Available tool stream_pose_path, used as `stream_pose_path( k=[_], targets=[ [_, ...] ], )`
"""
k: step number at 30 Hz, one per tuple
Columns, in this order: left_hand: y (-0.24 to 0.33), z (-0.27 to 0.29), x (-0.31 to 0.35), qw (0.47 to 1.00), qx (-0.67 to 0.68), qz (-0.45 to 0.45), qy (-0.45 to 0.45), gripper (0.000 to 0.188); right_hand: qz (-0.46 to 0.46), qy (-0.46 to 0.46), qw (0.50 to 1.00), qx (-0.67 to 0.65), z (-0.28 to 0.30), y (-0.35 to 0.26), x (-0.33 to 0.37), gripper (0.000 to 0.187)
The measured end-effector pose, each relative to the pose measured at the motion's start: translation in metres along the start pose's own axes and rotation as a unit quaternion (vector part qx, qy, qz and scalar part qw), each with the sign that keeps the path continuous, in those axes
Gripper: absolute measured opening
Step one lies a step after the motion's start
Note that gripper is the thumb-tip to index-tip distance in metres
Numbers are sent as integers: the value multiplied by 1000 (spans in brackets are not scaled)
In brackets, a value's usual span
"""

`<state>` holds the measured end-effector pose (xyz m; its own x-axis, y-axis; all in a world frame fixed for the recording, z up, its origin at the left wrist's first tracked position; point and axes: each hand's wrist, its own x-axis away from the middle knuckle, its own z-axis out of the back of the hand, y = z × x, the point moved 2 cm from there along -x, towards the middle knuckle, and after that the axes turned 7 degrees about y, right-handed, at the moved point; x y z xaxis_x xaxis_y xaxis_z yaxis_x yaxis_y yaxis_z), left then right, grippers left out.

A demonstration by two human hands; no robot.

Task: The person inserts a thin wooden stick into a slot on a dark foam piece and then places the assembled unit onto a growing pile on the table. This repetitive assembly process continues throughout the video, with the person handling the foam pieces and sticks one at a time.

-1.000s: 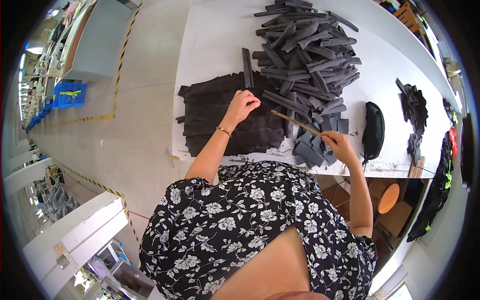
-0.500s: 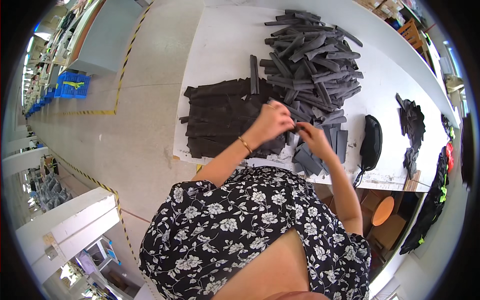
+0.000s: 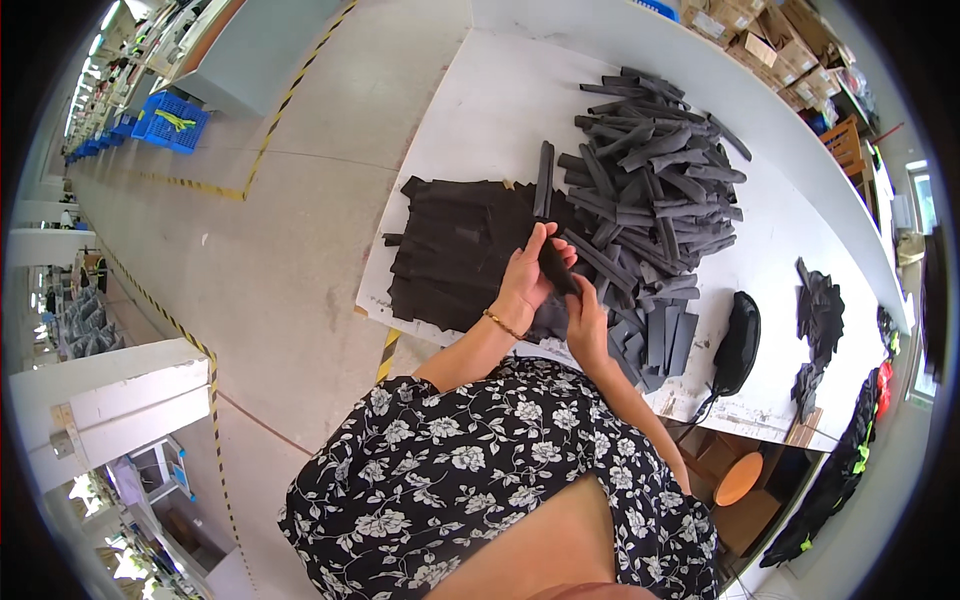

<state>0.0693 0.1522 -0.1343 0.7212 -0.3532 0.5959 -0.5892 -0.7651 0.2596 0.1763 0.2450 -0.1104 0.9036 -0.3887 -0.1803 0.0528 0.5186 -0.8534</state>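
Observation:
Between my two hands is a black fabric piece, folded or rolled into a narrow strip (image 3: 556, 268). My left hand (image 3: 522, 282), palm partly up, has its fingers curled round the upper end. At the lower end, my right hand (image 3: 588, 322) pinches it between thumb and fingers. Below and left of them lies a layer of flat black fabric pieces (image 3: 445, 250) on the white table (image 3: 500, 90). A single dark roll (image 3: 543, 180) rests just beyond my left hand. To the right of it spreads a big heap of dark grey rolled pieces (image 3: 655, 165).
Flat grey pieces (image 3: 668, 340) lie at the near edge, beside a black pouch-like object with a cord (image 3: 738, 345). Dark scraps (image 3: 820, 315) sit farther right. A raised white ledge (image 3: 800, 170) bounds the table's far side. An orange round stool (image 3: 738, 480) stands below.
My hands have moved left, away from the near edge of the heap, and the black strip now shows clearly between them. The whole view has shifted and turned a little.

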Motion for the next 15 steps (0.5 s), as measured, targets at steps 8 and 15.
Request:
stream_pose_path(
  k=[8,15],
  targets=[
    [33,12,-29,984,-87,-101,116,28,-71,-204,973,76,37,-3,31,14],
    [36,-5,-28,980,-80,-116,142,30,-387,-345,852,-68,117,-42,40,25]
  ],
)
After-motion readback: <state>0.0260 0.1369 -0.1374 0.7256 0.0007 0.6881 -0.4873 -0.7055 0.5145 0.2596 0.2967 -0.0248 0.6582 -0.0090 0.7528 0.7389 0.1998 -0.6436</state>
